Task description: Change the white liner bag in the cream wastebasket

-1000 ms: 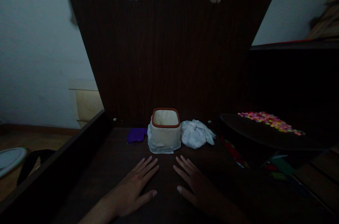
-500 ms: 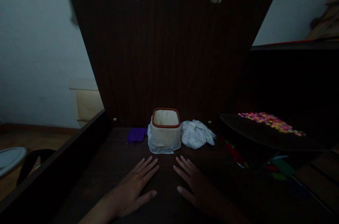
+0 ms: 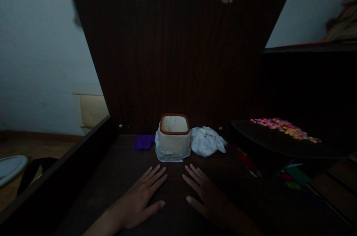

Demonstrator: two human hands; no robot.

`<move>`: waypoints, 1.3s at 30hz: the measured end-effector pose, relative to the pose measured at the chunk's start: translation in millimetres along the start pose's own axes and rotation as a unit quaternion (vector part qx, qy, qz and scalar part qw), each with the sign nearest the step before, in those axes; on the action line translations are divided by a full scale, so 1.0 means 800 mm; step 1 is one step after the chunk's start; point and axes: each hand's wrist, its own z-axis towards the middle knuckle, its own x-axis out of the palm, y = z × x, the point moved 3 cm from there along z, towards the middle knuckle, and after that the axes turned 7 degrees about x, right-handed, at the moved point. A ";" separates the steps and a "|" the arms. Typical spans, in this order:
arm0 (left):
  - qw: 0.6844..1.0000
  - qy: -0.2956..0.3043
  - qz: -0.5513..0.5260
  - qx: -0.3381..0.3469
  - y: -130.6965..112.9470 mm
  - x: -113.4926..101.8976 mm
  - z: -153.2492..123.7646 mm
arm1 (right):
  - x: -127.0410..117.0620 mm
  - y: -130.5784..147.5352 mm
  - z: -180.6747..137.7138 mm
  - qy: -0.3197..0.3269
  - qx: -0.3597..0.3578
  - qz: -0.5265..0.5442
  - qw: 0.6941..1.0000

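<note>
My left hand [image 3: 143, 195] lies flat on the dark wooden surface [image 3: 174, 184], fingers stretched out and thumb apart. Across from it my right hand [image 3: 205, 195] rests the same way, palm down with nothing in it. Just beyond the fingertips stands a small bin [image 3: 174, 143] with a brown square rim, lined with a whitish plastic bag whose edge hangs down outside. A knotted white plastic bag [image 3: 206, 142] sits against its right side. To the bin's left is a folded purple cloth or bag [image 3: 143, 142].
A tall dark wooden panel [image 3: 178, 50] rises behind the bin. Along the left runs a raised wooden edge [image 3: 55, 169]. At right, a dark curved shelf [image 3: 264, 135] carries many small pink and yellow pieces [image 3: 287, 128]. A white round object [image 3: 12, 167] is low at far left.
</note>
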 end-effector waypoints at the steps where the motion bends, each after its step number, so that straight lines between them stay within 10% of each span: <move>1: 1.000 -0.004 0.000 0.002 0.000 -0.001 0.000 | 0.000 0.000 0.000 -0.002 -0.001 0.001 1.000; 39: 1.000 -0.012 -0.013 0.005 0.002 0.000 -0.002 | 0.014 -0.012 0.001 -0.015 0.002 -0.005 1.000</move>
